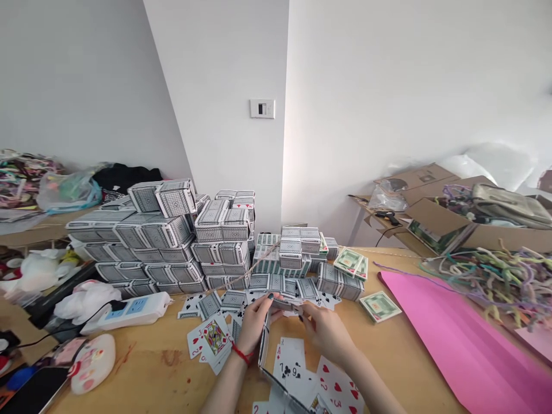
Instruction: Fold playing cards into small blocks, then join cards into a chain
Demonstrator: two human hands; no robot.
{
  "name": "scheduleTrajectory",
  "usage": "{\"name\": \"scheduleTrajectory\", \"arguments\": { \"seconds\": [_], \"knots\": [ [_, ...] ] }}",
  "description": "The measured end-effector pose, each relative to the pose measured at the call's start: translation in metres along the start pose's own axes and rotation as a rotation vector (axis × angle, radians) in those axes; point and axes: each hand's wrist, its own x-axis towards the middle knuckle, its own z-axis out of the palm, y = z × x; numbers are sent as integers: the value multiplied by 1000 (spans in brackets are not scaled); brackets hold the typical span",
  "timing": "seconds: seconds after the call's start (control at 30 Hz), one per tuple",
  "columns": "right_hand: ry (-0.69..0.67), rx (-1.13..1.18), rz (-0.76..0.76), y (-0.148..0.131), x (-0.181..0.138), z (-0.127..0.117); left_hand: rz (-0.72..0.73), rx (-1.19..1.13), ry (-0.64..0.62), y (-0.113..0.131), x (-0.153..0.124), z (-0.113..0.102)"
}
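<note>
My left hand (pixel 255 323), with a red cord on its wrist, is closed around a strip of joined playing cards (pixel 261 351). The strip bends at the hands and trails down towards me along my left forearm. At the strip's far end my right hand (pixel 323 329) pinches its edge, fingertips close to the left ones. Loose playing cards (pixel 290 368) lie face up on the table between my forearms. To the left is another spread of cards (pixel 212 338), some face up, others back up. My fingers hide part of the strip.
Stacked card-covered blocks (pixel 150 236) stand behind my hands. On the left are a power strip (pixel 138 310), a phone (pixel 38 391) and a white plush-like item (pixel 92 363). A pink sheet (pixel 440 339), green card packs (pixel 379 306) and a yarn heap (pixel 495 282) lie right.
</note>
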Motion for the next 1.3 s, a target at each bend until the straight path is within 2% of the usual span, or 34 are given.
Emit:
{"name": "scheduleTrajectory", "arguments": {
  "seconds": [0.1, 0.37, 0.5, 0.63, 0.9, 1.13, 1.2, 1.3],
  "knots": [
    [36, -9, -20, 2, 1, 1, 21, 8, 7, 1, 0, -1],
    [158, -145, 25, 9, 5, 19, -92, 100, -132, 5, -6, 3],
    [111, -73, 48, 11, 6, 17, -109, 109, -160, 6, -6, 4],
    [51, -2, 34, 10, 6, 15, -98, 105, -133, 6, -7, 5],
    [86, -6, 61, 9, 5, 18, -53, 144, -188, 4, -10, 4],
    [29, 23, 132, -1, 5, 20, -61, 115, -115, 6, -7, 5],
    [101, 18, 159, -3, 4, 25, -62, 109, -124, 5, -7, 4],
    [290, 65, 126, -2, 3, 37, -77, 91, -182, 2, -8, 5]
  ]
}}
